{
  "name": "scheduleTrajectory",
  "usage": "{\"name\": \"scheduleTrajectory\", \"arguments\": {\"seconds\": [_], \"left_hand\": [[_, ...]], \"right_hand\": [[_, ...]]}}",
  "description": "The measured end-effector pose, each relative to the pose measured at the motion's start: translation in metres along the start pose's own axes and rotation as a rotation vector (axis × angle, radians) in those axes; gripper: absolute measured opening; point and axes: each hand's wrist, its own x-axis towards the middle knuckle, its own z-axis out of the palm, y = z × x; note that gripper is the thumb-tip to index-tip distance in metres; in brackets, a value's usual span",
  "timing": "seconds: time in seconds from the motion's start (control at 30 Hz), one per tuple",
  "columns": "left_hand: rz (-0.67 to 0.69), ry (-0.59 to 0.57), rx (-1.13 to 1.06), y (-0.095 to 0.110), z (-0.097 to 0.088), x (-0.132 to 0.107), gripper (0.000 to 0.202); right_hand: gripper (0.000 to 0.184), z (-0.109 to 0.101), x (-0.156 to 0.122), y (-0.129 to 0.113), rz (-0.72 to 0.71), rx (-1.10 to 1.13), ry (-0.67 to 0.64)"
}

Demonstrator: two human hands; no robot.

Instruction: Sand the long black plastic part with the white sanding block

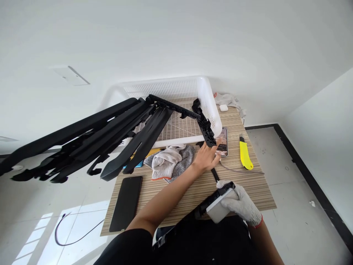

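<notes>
My bare left hand [205, 156] reaches across the table with its fingers spread. Its fingertips are at the lit screen of a phone [223, 147], partly hidden by the hand. My right hand [242, 202], in a white knitted glove with a red-edged cuff, grips a long black plastic trim piece [202, 209]. That piece slants down across my lap. Under the same gloved fingers is a pale grey-white flat block [219, 210], lying against the trim. Above my left hand, the toothed end of another black plastic part [207, 131] overhangs the basket's near corner.
A white plastic basket [207, 97] stands against the wall, with several long black trim pieces [91, 143] jutting out leftward. On the wooden table [180, 206] lie a yellow utility knife [245, 154], crumpled gloves [168, 160], a dark phone [127, 202], a white case [223, 108] and a thin cable [239, 170].
</notes>
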Motion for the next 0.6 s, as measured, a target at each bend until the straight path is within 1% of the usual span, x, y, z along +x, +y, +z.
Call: {"name": "scheduleTrajectory", "arguments": {"seconds": [0.07, 0.2, 0.33, 0.47, 0.53, 0.6], "left_hand": [[0.005, 0.001, 0.028, -0.001, 0.002, 0.001, 0.061], [-0.006, 0.041, 0.081, 0.002, 0.008, 0.007, 0.057], [-0.022, 0.055, 0.078, 0.004, 0.011, 0.009, 0.055], [0.054, 0.137, 0.018, 0.000, 0.006, -0.001, 0.060], [0.072, 0.178, -0.006, -0.002, 0.001, -0.008, 0.057], [0.060, 0.209, -0.015, -0.004, -0.005, -0.016, 0.053]], "right_hand": [[0.049, 0.000, 0.000, 0.001, 0.001, 0.007, -0.005], [0.048, 0.000, 0.001, 0.002, -0.006, 0.012, -0.040], [0.048, 0.001, 0.003, 0.003, -0.014, -0.033, -0.056], [0.048, 0.001, 0.003, 0.002, -0.040, -0.067, -0.055], [0.047, 0.001, 0.003, 0.002, -0.047, -0.079, -0.050], [0.047, 0.001, 0.003, 0.002, -0.049, -0.084, -0.044]]}}
